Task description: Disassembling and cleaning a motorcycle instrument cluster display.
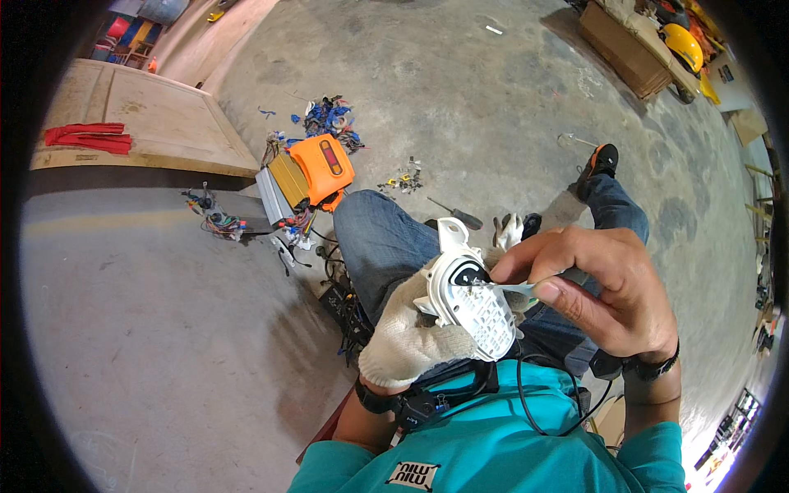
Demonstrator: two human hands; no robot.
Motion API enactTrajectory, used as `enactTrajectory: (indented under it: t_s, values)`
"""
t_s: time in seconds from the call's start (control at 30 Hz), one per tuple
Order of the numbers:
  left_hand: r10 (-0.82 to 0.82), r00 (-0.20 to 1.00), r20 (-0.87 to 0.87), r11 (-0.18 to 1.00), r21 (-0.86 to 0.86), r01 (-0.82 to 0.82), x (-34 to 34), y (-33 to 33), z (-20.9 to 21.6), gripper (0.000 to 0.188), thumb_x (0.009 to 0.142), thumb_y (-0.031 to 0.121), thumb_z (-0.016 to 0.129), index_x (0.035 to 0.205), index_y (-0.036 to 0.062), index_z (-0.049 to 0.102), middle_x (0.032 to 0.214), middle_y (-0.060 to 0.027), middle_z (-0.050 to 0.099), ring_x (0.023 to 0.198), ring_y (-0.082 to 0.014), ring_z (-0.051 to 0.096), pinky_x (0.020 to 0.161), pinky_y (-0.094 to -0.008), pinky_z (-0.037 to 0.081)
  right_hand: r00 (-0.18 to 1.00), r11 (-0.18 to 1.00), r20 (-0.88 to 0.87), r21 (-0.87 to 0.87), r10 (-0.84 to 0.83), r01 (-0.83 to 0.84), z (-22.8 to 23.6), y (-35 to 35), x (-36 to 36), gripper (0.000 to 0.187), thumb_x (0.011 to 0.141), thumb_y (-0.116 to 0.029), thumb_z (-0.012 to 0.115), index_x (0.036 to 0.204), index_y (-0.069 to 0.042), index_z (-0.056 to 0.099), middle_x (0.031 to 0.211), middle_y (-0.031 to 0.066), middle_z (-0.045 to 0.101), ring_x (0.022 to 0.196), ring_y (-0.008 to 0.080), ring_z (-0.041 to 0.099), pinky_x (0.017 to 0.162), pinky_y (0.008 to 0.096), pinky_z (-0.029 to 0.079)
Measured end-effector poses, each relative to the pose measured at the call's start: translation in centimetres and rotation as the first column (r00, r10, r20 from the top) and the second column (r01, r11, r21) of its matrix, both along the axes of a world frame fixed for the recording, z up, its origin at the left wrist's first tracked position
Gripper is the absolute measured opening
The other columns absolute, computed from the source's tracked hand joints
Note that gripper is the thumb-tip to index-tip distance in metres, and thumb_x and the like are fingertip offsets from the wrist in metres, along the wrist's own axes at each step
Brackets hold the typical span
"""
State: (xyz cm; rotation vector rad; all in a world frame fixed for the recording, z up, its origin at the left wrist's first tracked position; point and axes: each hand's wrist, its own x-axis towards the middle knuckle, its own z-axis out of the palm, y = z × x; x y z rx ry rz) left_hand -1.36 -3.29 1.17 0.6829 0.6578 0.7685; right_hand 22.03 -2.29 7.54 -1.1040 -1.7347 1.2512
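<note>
In my left hand (403, 333), which wears a pale knitted glove, is a white plastic housing (485, 319). It is held tilted above my lap, with a tab at its far end, a patterned face and a dark recess. My bare right hand (604, 287) pinches a thin pale tool (516, 287) between thumb and fingers. The tool's tip reaches the dark recess, where small bits show. What the tool is exactly cannot be made out. My gloved fingers under the housing are partly hidden.
Ahead on the concrete floor lie an orange plastic unit (325, 160) with a red lens, a gold metal box (288, 179), wire scraps (329, 115), small loose parts (403, 177) and a screwdriver (460, 215). Red cloth (89, 138) rests on a wooden board (164, 107). A cardboard box (625, 53) stands far right.
</note>
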Motion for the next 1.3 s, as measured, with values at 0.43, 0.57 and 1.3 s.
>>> enactTrajectory:
  t_s: [0.43,0.57,1.3]
  values:
    - [-0.009,0.989,0.148,0.998,-0.053,0.017,0.6,0.1,0.2,0.073,0.079,0.003,0.084,0.143,-0.0022,0.049,0.128,-0.0143,0.066,0.114,-0.0232,0.069,0.097,-0.0385,0.058,0.988,0.998,0.142,0.041,-0.061,0.056,1.4,-0.3,0.6,0.008,0.090,-0.002,0.065,0.090,-0.001,0.057,0.094,0.0170,0.071,0.092,0.0375,0.072,0.078,0.0379,0.055]
    - [-0.075,0.997,-0.019,0.997,0.030,0.076,-0.1,0.4,-0.3,0.076,0.077,0.004,0.086,0.143,-0.0016,0.049,0.129,-0.0134,0.066,0.113,-0.0201,0.068,0.096,-0.0353,0.056,0.981,0.995,0.167,0.048,-0.094,0.087,1.4,-0.5,0.5,0.009,0.089,-0.006,0.070,0.086,-0.004,0.062,0.098,0.0161,0.073,0.090,0.0301,0.073,0.079,0.0367,0.056]
    - [-0.137,0.946,-0.293,0.924,0.306,0.228,-1.2,1.3,0.2,0.086,0.068,-0.004,0.091,0.143,0.0021,0.050,0.143,-0.0107,0.056,0.124,-0.0169,0.057,0.103,-0.0321,0.048,0.982,0.820,-0.175,-0.570,-0.073,-0.040,-1.5,0.3,0.0,0.017,0.098,-0.015,0.071,0.097,0.002,0.071,0.078,-0.0054,0.063,0.075,0.0021,0.051,0.066,0.0223,0.044]
